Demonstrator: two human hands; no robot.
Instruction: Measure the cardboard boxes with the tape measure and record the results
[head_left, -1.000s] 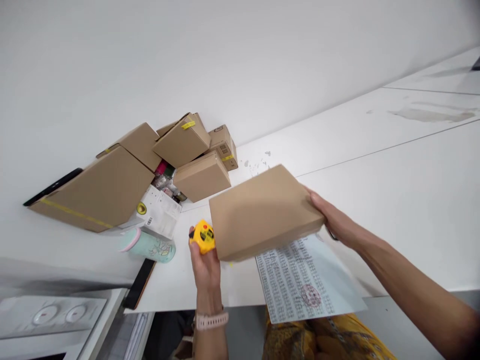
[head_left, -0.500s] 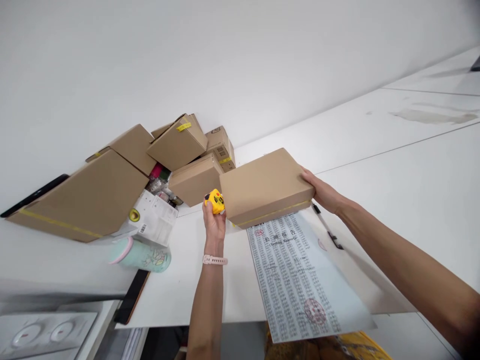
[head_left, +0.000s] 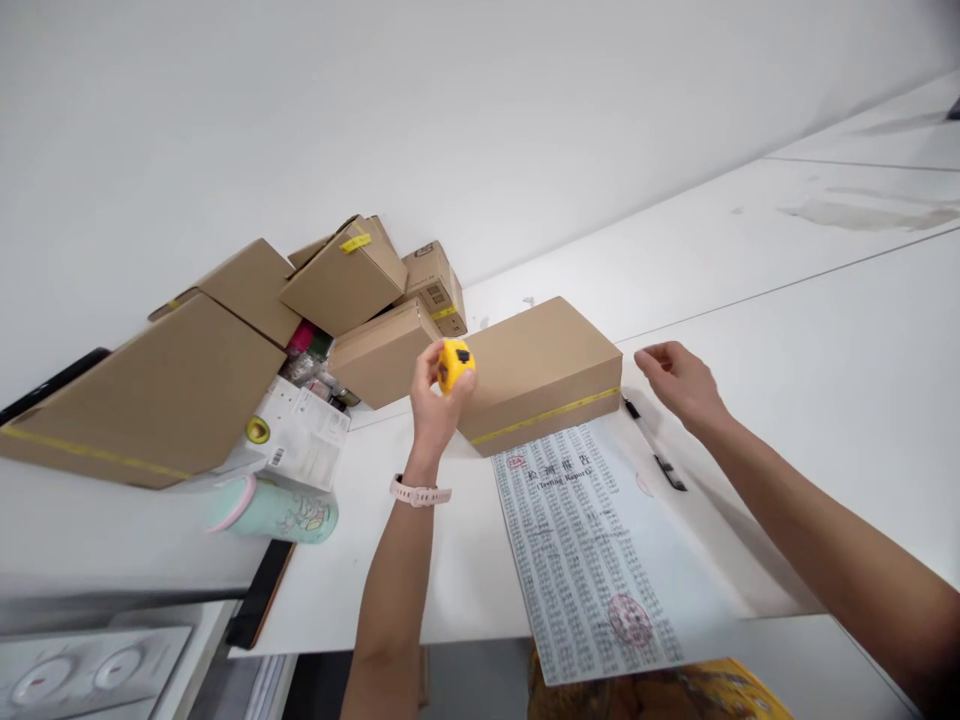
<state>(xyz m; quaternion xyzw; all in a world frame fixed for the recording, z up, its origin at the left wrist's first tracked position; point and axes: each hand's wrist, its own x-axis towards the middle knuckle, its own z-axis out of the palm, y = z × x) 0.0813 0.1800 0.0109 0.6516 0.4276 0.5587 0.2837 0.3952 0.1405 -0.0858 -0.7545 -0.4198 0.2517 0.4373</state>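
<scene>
My left hand (head_left: 439,395) grips a yellow tape measure (head_left: 456,366) with black parts, holding it up at the left end of a closed cardboard box (head_left: 547,365). A strip of yellow tape runs along the box's front side. Just off the box's right end is my right hand (head_left: 682,380), its fingers loosely curled and slightly apart, holding nothing. The box lies on the white table over the top edge of a printed sheet (head_left: 592,560) headed "Testing Report". A black pen (head_left: 654,445) lies right of the sheet, below my right hand.
Several cardboard boxes (head_left: 345,275) are piled against the wall at the left. Beside them are a white package (head_left: 304,430) with an avocado picture and a mint-green bottle (head_left: 289,512) lying on its side. The sheet overhangs the table's front edge (head_left: 480,640).
My right hand has let go of the box's right end and moved off to the right. My left hand has raised the tape measure and turned it. The box now rests on the table.
</scene>
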